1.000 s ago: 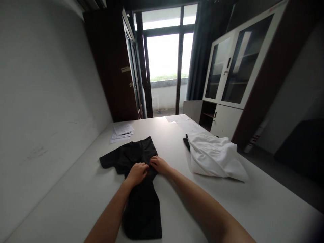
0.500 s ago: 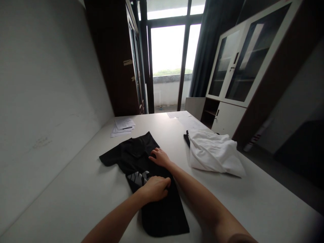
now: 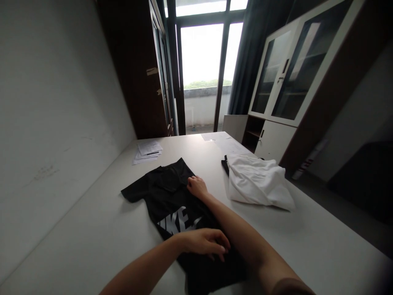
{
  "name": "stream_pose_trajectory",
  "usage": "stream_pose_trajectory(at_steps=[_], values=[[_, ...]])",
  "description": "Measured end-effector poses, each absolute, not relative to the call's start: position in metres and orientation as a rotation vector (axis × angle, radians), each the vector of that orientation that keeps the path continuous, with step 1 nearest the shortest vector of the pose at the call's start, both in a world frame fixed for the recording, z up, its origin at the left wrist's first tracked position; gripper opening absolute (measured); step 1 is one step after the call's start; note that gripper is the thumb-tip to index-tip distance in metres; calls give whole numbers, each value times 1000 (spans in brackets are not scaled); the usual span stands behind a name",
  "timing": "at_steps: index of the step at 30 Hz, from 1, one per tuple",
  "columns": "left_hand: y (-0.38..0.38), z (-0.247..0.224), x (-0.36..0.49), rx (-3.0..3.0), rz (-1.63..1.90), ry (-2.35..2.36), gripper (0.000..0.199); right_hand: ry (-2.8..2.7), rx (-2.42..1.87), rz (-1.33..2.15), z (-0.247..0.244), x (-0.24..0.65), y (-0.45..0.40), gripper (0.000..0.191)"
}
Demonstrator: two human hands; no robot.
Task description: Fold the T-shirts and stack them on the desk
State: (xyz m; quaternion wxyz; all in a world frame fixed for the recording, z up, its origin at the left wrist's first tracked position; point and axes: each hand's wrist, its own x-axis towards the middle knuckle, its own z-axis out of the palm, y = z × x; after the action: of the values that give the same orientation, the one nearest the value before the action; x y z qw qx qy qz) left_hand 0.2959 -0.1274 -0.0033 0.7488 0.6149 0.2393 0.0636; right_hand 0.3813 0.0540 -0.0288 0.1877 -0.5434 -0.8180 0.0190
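A black T-shirt (image 3: 172, 196) with a large silver-grey letter print lies on the white table, one sleeve out to the left. At its upper right edge, my right hand (image 3: 198, 187) has its fingers curled in on the cloth. My left hand (image 3: 205, 241) is over the lower part of the shirt, just below the print, with its fingers loosely bent and apart. Its wrist covers some of the print. Beneath my forearms, part of the lower right side of the shirt is hidden.
On the right of the table (image 3: 101, 229) is a folded white garment (image 3: 259, 180) with something black under it. Papers with a pen (image 3: 149, 150) lie at the back left. A wall stands along the left; cabinets (image 3: 282, 78) stand at the right.
The folded-over side of the shirt has been spread to the right, baring more of the print. My left hand has moved right and its fingers have opened. My right hand's fingers have curled in.
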Motion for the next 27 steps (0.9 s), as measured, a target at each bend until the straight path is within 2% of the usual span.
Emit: stream_pose_trajectory(at_steps=[4,6,8,11,14,16,18,21,24,27], values=[[-108,12,270,1560,-205,554,33,-2274,-1567,78,-29,382,55,33],[-103,25,259,1539,-377,470,34,-2283,-1596,62,-29,381,54,47],[-100,39,252,1417,-380,390,42,-2308,-1621,43,-31,378,52,55],[-94,51,248,1320,-71,421,51,-2339,-1667,40,-33,373,51,45],[-77,43,243,1426,319,731,40,-2371,-1656,57,-36,371,53,27],[-60,26,238,1588,597,1042,29,-2386,-1633,73,-38,373,56,23],[-44,3,229,1769,827,1363,21,-2368,-1638,89,-39,376,60,24],[-27,-30,213,1924,920,1701,27,-2297,-1659,119,-38,381,63,26],[-21,-52,202,2071,930,1837,35,-2266,-1608,162,-36,383,62,32],[-21,-59,195,2192,944,1896,35,-2286,-1559,133,-34,378,55,48]])
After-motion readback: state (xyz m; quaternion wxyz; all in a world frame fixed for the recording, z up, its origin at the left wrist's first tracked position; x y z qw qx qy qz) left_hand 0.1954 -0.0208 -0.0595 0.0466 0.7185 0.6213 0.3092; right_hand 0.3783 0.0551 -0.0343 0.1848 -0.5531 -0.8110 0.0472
